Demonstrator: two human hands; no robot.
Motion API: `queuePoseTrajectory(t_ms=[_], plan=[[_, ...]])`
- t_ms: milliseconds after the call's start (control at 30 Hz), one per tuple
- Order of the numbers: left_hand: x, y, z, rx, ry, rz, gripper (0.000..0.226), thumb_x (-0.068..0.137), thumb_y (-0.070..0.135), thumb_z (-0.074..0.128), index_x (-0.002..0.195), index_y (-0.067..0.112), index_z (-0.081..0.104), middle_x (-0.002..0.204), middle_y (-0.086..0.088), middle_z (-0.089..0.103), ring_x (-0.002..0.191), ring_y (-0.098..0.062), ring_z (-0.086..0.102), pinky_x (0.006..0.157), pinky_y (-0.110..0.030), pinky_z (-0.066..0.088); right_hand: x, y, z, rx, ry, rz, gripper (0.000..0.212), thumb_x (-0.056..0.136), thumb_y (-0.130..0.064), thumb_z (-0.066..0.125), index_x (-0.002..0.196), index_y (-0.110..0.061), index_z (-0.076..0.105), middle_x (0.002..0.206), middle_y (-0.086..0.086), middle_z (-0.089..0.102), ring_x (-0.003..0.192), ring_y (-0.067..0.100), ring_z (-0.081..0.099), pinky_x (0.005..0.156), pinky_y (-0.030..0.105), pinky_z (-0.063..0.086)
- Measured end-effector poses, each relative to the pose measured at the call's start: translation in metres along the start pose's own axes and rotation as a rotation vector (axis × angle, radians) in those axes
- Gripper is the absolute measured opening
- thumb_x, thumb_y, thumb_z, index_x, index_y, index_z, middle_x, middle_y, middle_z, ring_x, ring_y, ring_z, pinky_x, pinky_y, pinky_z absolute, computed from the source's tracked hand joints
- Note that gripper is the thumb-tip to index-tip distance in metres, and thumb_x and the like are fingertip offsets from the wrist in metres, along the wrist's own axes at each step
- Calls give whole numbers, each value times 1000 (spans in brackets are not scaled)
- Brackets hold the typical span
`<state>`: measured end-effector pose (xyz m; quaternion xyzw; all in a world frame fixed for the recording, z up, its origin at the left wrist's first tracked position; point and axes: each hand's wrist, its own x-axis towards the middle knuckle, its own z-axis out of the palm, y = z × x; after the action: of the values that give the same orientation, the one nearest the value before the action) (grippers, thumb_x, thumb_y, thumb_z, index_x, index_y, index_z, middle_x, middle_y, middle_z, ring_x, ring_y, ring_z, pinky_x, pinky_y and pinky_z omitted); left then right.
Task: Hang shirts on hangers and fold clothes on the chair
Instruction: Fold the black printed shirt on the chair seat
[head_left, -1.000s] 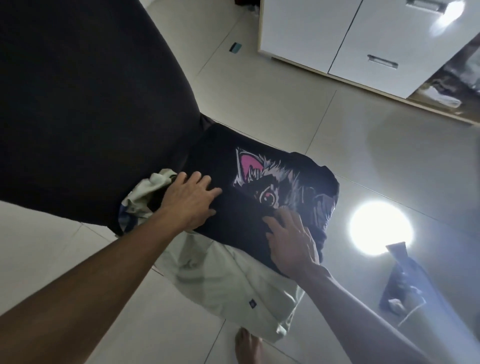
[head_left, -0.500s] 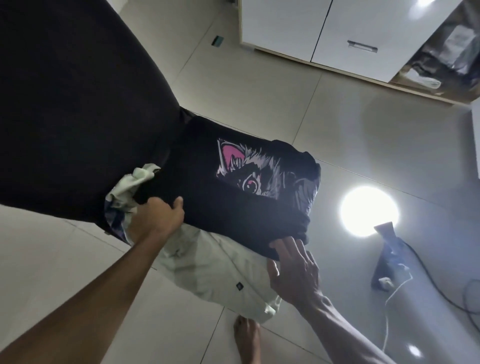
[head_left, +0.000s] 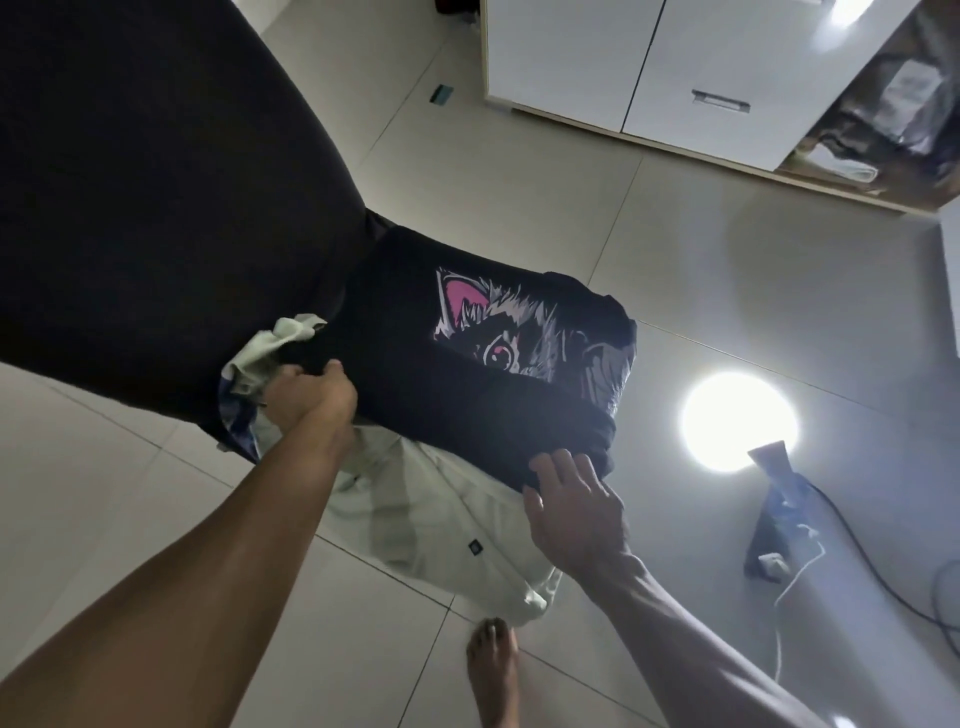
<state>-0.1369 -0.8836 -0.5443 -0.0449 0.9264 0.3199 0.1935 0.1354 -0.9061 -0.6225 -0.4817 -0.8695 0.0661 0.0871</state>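
Both hands dropped from pressing the black graphic tee (head_left: 467, 374) to its near edge: left hand (head_left: 311, 397) pinches the corner, right hand (head_left: 574, 499) flat-fingered under the hem — likely lifting the fold.

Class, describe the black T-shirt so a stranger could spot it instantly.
Find the big dark chair. On its seat lies a pile of clothes, and the black T-shirt is folded on top of a pale green garment. Only it bears a pink-eared animal print.

White cabinet (head_left: 675, 67) at rear; light glare (head_left: 740, 422) on tiled floor (head_left: 519, 182); cables (head_left: 857, 551) right.
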Motion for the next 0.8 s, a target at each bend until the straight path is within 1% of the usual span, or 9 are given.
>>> queuePoseTrajectory(t_ms=[133, 233, 267, 333, 400, 500, 533, 633, 800], plan=[[3, 4, 2, -175, 11, -119, 44, 89, 33, 62, 126, 10, 57, 119, -10, 65, 104, -32, 65, 87, -40, 54, 6, 0, 1, -62, -5, -27, 10, 75, -5, 57, 75, -15, 56, 73, 2, 52, 64, 25, 55, 39, 32, 41], [53, -20, 30, -327, -38, -180, 57, 64, 59, 70, 105, 22, 60, 106, 3, 71, 81, -26, 69, 68, -42, 58, 6, -3, -5, -57, -47, -33, 16, 88, -29, 51, 83, -16, 58, 78, 0, 55, 71, 23, 56, 41, 33, 48], [66, -28, 31, -361, -94, -204, 58, 57, 57, 72, 103, 24, 60, 102, 2, 71, 76, -25, 69, 63, -41, 59, 7, -5, -4, -65, -84, -23, 18, 87, -36, 56, 86, -18, 58, 79, -2, 55, 73, 22, 56, 41, 32, 48], [42, -11, 8, -350, -130, -157, 44, 63, 38, 70, 105, 25, 61, 98, 1, 69, 75, -23, 68, 67, -38, 60, 9, -9, -5, -68, -127, -13, 14, 83, -30, 67, 88, -21, 58, 82, -3, 54, 76, 21, 56, 41, 30, 45], [11, -5, 22, -332, -107, -84, 37, 75, 32, 64, 111, 25, 66, 104, 5, 67, 87, -22, 66, 80, -38, 58, 10, -12, -6, 11, -172, 88, 6, 92, -28, 59, 96, -24, 59, 91, -4, 54, 89, 20, 56, 49, 33, 47], [33, -26, 72, -227, -295, -1, 37, 79, 62, 56, 105, 38, 68, 124, 5, 64, 121, -31, 58, 99, -61, 47, 14, -14, -15, 351, -156, 304, 15, 99, -35, 47, 102, -28, 60, 100, -10, 56, 99, 16, 51, 66, 32, 40], [36, -24, 62, -254, -286, 5, 37, 78, 57, 58, 105, 34, 67, 119, 2, 65, 116, -33, 61, 94, -60, 51, 17, -16, -19, 433, -116, 344, 14, 99, -34, 47, 101, -27, 59, 100, -11, 58, 99, 15, 50, 68, 32, 38], [25, 6, 12, -421, 3, -9, 37, 76, 25, 65, 111, 18, 64, 97, 2, 64, 92, -25, 69, 79, -45, 61, 22, -13, -27, 475, -55, 371, 14, 102, -30, 43, 102, -22, 56, 100, -8, 58, 97, 18, 48, 70, 35, 38], [5, 4, -13, -385, 9, 28, 21, 73, 23, 64, 92, 18, 57, 84, 4, 60, 87, -26, 69, 79, -44, 61, 8, -1, -32, 316, 95, 52, 24, 104, -31, 33, 104, -17, 53, 94, 1, 58, 81, 26, 55, 59, 36, 52]])
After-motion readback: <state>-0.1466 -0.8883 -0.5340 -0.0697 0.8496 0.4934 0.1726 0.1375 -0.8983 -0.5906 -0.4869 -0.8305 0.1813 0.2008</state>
